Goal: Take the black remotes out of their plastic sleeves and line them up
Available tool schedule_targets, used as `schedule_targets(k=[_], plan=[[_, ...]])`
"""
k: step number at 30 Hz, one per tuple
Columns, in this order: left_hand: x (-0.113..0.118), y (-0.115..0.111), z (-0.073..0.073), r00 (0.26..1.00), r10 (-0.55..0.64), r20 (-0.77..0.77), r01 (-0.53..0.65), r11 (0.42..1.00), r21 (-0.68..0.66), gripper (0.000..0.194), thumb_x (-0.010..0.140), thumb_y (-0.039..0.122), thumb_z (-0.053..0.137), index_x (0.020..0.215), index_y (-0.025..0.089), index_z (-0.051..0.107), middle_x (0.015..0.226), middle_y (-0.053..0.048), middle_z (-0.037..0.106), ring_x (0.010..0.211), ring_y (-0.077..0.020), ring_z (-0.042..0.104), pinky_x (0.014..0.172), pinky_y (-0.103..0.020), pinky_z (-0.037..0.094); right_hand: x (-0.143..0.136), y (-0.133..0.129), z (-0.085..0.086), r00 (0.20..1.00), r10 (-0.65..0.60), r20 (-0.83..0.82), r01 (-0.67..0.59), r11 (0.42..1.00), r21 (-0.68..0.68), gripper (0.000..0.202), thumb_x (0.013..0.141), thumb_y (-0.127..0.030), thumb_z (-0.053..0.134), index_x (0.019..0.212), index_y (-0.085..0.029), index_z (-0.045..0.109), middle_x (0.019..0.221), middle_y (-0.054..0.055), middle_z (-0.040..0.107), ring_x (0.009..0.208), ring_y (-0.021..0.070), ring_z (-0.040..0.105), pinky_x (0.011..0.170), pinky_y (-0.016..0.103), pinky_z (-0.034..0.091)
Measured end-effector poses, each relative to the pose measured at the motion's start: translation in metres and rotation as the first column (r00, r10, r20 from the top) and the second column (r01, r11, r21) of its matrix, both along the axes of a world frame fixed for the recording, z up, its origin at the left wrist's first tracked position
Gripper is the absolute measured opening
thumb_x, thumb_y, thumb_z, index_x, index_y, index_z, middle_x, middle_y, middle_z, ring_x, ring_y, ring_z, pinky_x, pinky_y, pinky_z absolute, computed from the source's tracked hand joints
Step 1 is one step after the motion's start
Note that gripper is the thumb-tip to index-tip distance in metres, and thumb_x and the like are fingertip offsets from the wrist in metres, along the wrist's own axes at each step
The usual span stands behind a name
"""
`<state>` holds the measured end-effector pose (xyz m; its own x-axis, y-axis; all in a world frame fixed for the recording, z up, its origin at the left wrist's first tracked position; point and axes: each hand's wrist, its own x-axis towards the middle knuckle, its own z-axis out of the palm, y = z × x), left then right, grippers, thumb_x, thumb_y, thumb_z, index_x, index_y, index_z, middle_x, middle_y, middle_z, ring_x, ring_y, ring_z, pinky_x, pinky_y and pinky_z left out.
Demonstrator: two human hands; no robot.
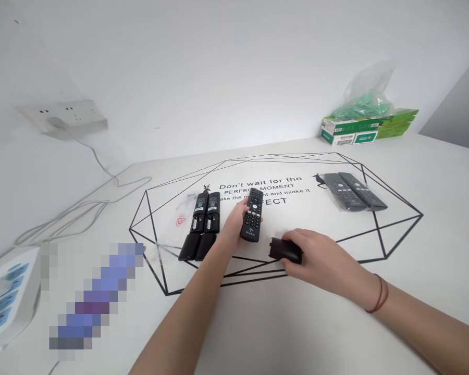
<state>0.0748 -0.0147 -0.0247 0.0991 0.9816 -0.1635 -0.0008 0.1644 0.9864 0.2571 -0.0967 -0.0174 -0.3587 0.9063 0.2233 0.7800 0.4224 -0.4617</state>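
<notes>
"White bench (266,333): what's central?"

"One slim black plastic remote (252,216), buttons up, gripped by the left hand (231,226)."

"And the right hand (322,258)?"

"Gripping a curved black plastic cover (291,251), held apart. Managing both calls for two steady grips, I'd judge."

"Further out?"

"Two open-backed black remotes (200,205) left; bagged remotes (342,195) right."

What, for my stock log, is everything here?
Held remote: 1, black, centre
Open remotes: 2, black, centre-left
Covers: 3, black, one held, two centre-left
Bagged remotes: 2, dark, right
Wrapper: 1, clear, centre-left
Boxes: several, green-white, back right
Bag: 1, clear, atop boxes
Socket panel: 1, white, on wall
Cables: uncountable, white, left
Casing: 1, white-blue, left edge
Blurred item: 1, blue, left
Table: 1, white, black-printed, beneath
Bracelet: 1, red, wrist
Left grip: 1, holding remote
Right grip: 1, holding cover
</notes>
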Motion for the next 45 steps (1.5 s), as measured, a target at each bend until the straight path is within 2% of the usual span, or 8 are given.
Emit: schedule_targets(k=[6,11,15,18,24,32,39,45], plan=[[0.015,-0.022,0.015,0.919,0.015,0.393,0.033,0.993,-0.116,0.037,0.082,0.023,0.048,0.119,0.024,0.054,0.109,-0.005,0.062,0.076,-0.0138,0.065,0.068,-0.028,0.054,0.003,0.002,0.006,0.993,-0.057,-0.103,0.045,0.992,-0.120,0.016,0.077,-0.025,0.057,0.092,-0.022,0.059,0.080,0.001,0.064,0.062,0.0154,0.058,0.054,0.027,0.041],[0.019,-0.031,0.021,0.896,0.018,0.443,0.009,0.998,-0.058,0.031,0.084,0.030,0.056,0.114,0.023,0.056,0.101,-0.004,0.064,0.085,-0.0145,0.064,0.076,-0.027,0.052,0.003,0.001,0.008,0.986,-0.047,-0.158,0.030,0.994,-0.108,0.013,0.077,-0.024,0.055,0.089,-0.022,0.059,0.077,0.001,0.064,0.060,0.0147,0.058,0.052,0.026,0.043],[0.018,-0.033,0.024,0.814,0.162,0.558,-0.082,0.983,-0.165,0.029,0.085,0.047,0.052,0.100,0.022,0.055,0.074,0.002,0.056,0.049,-0.0063,0.049,0.048,-0.020,0.043,0.002,0.001,0.009,0.982,-0.025,-0.185,0.006,0.994,-0.105,0.015,0.078,-0.025,0.053,0.090,-0.023,0.062,0.074,0.000,0.065,0.059,0.0150,0.058,0.052,0.027,0.044],[0.020,-0.035,0.023,0.746,0.130,0.653,-0.004,0.982,-0.191,0.032,0.078,0.050,0.062,0.091,0.024,0.051,0.061,0.008,0.043,0.042,-0.0042,0.036,0.042,-0.018,0.036,0.000,-0.001,0.009,0.969,-0.030,-0.244,-0.001,0.992,-0.126,0.017,0.082,-0.028,0.052,0.094,-0.023,0.063,0.076,0.001,0.066,0.060,0.0154,0.058,0.054,0.028,0.048],[0.029,-0.036,0.018,0.760,0.193,0.621,-0.074,0.974,-0.212,0.039,0.083,0.058,0.052,0.116,0.036,0.049,0.084,0.004,0.057,0.073,-0.0092,0.060,0.067,-0.022,0.052,-0.002,0.001,0.007,0.918,-0.133,-0.375,0.076,0.984,-0.162,0.021,0.087,-0.034,0.050,0.099,-0.022,0.063,0.083,0.002,0.069,0.072,0.0175,0.063,0.064,0.031,0.053],[0.033,-0.038,0.015,0.748,0.147,0.648,-0.087,0.989,-0.123,0.053,0.087,0.061,0.038,0.138,0.050,0.026,0.117,-0.001,0.061,0.112,-0.0172,0.059,0.087,-0.034,0.053,-0.002,-0.004,0.004,0.953,-0.093,-0.287,0.107,0.994,0.035,0.028,0.085,-0.031,0.054,0.112,-0.022,0.059,0.093,0.005,0.070,0.074,0.0194,0.067,0.062,0.032,0.055],[0.042,-0.046,0.020,0.682,0.170,0.711,-0.111,0.985,-0.129,0.057,0.086,0.059,0.041,0.139,0.050,0.025,0.116,-0.002,0.063,0.115,-0.0177,0.059,0.090,-0.035,0.051,-0.001,-0.002,-0.005,0.962,-0.033,-0.270,0.089,0.976,0.198,0.034,0.088,-0.030,0.055,0.120,-0.020,0.055,0.103,0.006,0.071,0.080,0.0203,0.068,0.068,0.033,0.056],[0.049,-0.054,0.016,0.707,0.166,0.688,-0.107,0.986,-0.128,0.059,0.083,0.060,0.048,0.138,0.049,0.029,0.115,-0.002,0.064,0.118,-0.0180,0.056,0.088,-0.032,0.051,-0.004,-0.003,-0.006,0.961,-0.004,-0.276,0.059,0.980,0.191,0.032,0.089,-0.027,0.054,0.120,-0.022,0.056,0.104,0.004,0.071,0.078,0.0184,0.068,0.062,0.029,0.055]])
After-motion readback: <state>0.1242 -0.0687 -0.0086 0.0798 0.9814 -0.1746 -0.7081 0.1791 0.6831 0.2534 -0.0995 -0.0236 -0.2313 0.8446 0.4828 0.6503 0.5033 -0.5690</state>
